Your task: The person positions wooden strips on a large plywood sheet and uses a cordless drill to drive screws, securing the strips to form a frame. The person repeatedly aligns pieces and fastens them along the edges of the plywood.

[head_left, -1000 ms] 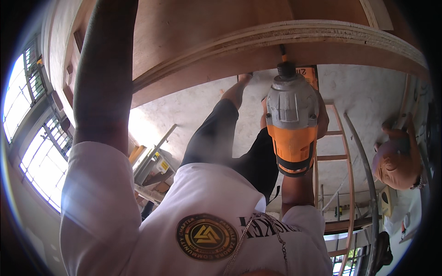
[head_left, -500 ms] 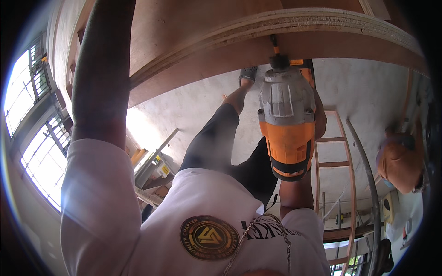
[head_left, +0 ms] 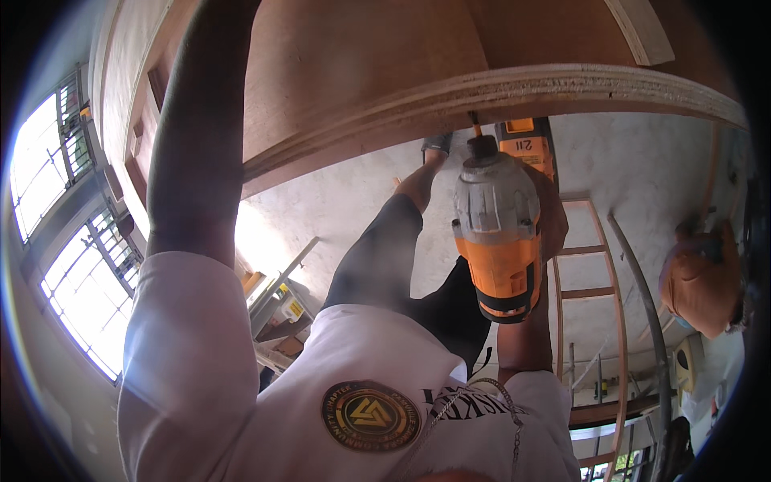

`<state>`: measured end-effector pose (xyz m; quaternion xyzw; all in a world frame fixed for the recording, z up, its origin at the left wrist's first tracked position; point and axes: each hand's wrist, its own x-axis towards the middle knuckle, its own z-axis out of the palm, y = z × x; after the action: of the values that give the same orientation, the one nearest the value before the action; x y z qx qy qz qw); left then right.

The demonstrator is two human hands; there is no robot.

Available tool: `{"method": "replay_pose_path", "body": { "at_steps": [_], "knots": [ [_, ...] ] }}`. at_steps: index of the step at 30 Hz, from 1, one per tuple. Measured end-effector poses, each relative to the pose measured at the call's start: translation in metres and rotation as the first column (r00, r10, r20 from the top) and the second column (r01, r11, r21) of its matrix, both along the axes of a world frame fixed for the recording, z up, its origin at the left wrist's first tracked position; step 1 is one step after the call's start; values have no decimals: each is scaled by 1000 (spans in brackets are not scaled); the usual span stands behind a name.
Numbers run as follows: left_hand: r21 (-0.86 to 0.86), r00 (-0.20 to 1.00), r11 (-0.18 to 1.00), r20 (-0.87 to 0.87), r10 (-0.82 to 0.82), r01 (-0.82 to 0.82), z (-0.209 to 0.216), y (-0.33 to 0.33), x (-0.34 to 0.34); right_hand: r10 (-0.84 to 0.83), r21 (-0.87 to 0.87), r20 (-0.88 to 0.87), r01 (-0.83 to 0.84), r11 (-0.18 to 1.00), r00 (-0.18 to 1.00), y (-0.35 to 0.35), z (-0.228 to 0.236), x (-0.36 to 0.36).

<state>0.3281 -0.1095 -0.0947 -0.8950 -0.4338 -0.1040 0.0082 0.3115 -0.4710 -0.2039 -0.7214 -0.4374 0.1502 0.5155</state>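
Note:
My right hand [head_left: 552, 215] is wrapped round the grip of an orange and grey cordless impact driver [head_left: 502, 261], its fingers partly hidden behind the tool's body. A black and orange battery [head_left: 526, 145] shows beyond it. The driver points upward in the picture, and its thin bit [head_left: 476, 125] meets the near edge of a plywood panel [head_left: 361, 72]; the very tip is hidden. My left arm [head_left: 199, 136] reaches up along the panel and leaves the picture at the top, so my left hand is out of sight.
A wooden ladder-like frame [head_left: 585, 251] and a long curved pole [head_left: 642, 301] stand at the right. Another person in an orange top [head_left: 697, 285] bends over farther right. A cluttered shelf [head_left: 277, 321] is behind my left side, with barred windows [head_left: 88, 293] beyond.
The panel's edge sits slightly lower in the picture. My right hand and the driver have shifted a little down, and more of the battery shows. My left arm has moved slightly right in the picture.

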Motion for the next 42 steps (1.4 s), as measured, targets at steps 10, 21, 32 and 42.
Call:
{"method": "replay_pose_path", "body": {
  "at_steps": [10, 21, 32, 42],
  "knots": [
    [-31, 999, 999, -26, -33, 33, -3, -11, -5, -75, 184, 15, 70, 980, 997, -3, -4, -23],
    [0, 999, 999, -22, -47, 47, -2, -10, -6, -47, 161, 135, 25, 987, 990, 0, 7, -4],
    [-66, 997, 997, -58, -47, 43, -10, -2, -14, 3, 106, 94, -13, 994, 996, -12, 0, -4],
    [-130, 998, 990, 18, -58, 59, 29, -35, -6, 49, 16, -172, -47, 999, 984, -23, 2, -3]
  ]
}}
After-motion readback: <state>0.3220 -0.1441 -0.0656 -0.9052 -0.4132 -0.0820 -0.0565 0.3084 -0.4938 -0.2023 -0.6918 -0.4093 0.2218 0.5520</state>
